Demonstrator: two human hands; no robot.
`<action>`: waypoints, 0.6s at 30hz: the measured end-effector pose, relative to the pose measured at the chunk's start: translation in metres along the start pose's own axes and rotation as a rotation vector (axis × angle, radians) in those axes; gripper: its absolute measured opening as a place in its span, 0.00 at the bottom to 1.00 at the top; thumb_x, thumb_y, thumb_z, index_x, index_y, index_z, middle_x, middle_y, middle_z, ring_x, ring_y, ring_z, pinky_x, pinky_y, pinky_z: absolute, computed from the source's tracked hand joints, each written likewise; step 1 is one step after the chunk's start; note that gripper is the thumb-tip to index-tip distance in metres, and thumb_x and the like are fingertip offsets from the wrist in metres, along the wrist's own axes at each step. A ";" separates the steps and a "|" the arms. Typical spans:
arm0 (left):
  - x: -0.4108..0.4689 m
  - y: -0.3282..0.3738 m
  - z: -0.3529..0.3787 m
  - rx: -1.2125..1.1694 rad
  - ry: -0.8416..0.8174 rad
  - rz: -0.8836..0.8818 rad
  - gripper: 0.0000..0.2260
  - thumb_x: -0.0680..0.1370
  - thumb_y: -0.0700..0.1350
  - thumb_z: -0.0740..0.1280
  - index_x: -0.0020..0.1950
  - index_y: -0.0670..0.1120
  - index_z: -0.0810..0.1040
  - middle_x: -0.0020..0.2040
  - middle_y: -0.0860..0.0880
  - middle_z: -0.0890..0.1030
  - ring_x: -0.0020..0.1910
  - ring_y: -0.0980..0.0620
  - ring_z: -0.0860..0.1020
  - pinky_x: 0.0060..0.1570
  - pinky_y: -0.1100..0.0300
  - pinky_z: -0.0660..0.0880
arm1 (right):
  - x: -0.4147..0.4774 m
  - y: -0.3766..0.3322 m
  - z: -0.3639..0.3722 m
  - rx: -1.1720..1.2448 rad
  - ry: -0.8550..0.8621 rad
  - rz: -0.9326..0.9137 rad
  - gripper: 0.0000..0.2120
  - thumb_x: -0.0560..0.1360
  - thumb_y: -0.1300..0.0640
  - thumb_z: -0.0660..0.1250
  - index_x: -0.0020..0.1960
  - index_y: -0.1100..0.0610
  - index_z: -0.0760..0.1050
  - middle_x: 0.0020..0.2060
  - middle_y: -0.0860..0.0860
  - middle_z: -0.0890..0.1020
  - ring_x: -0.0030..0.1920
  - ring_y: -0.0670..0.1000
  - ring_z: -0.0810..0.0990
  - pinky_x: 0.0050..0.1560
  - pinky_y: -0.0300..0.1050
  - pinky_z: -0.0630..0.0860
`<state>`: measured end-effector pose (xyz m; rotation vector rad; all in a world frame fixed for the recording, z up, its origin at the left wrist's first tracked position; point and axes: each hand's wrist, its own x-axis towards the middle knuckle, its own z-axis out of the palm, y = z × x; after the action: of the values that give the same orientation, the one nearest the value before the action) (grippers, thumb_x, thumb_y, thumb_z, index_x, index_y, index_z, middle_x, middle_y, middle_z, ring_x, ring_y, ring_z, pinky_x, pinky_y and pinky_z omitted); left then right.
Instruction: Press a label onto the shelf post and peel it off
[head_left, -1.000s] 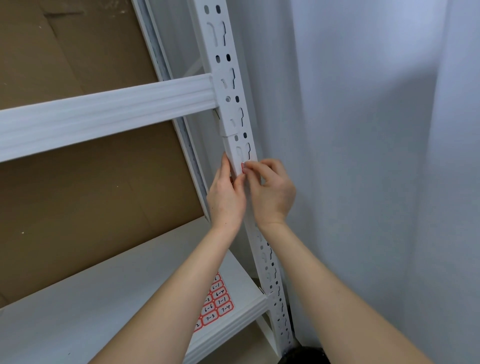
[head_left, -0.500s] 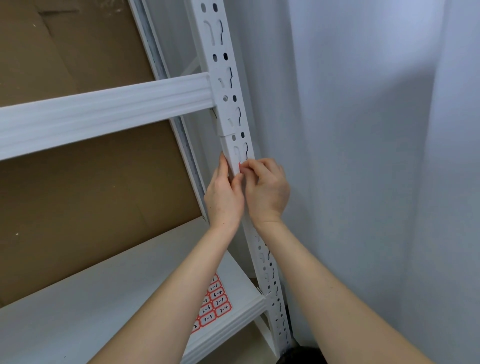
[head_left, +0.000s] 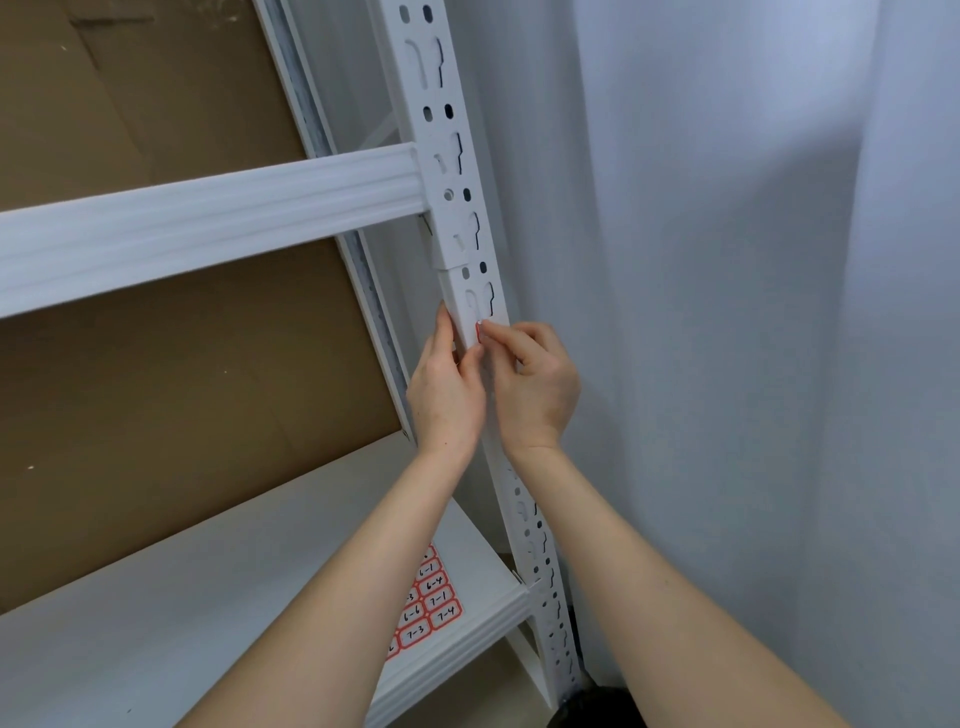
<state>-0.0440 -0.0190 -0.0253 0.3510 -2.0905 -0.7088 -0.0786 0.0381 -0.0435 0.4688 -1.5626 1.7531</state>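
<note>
Near the camera, a sheet of red-framed number labels (head_left: 427, 603) lies on the lower white shelf (head_left: 156, 623), partly hidden by the left forearm. Higher, the left hand (head_left: 445, 395) rests with straight fingers along the white upright post (head_left: 457, 171). The right hand (head_left: 535, 384) pinches a small red label (head_left: 478, 332) against the post; the fingers cover most of the label.

Storeroom corner, white slotted metal shelving (head_left: 457, 171), numbered label sheet (head_left: 428, 605), cardboard backing (head_left: 156, 405)
</note>
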 end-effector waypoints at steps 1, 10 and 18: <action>0.000 0.000 0.000 0.000 0.002 0.002 0.24 0.81 0.47 0.60 0.77 0.51 0.60 0.67 0.48 0.75 0.63 0.47 0.75 0.58 0.56 0.70 | 0.000 0.000 0.000 -0.002 0.001 0.002 0.06 0.71 0.56 0.70 0.46 0.49 0.84 0.41 0.45 0.81 0.41 0.51 0.80 0.38 0.50 0.77; 0.001 -0.003 0.004 0.013 0.019 0.024 0.23 0.81 0.47 0.60 0.76 0.51 0.60 0.65 0.48 0.76 0.61 0.47 0.76 0.57 0.54 0.71 | 0.004 -0.001 0.001 -0.084 -0.010 -0.053 0.03 0.72 0.55 0.69 0.43 0.51 0.82 0.40 0.45 0.80 0.41 0.51 0.78 0.35 0.47 0.76; -0.001 0.000 0.001 0.019 0.007 0.025 0.24 0.81 0.47 0.60 0.77 0.51 0.59 0.68 0.50 0.74 0.61 0.47 0.76 0.58 0.53 0.73 | 0.016 0.000 -0.007 -0.155 -0.144 -0.105 0.04 0.71 0.57 0.68 0.41 0.51 0.81 0.39 0.47 0.80 0.41 0.53 0.78 0.36 0.47 0.74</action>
<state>-0.0444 -0.0188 -0.0263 0.3367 -2.0925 -0.6721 -0.0878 0.0489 -0.0337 0.5996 -1.7272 1.5339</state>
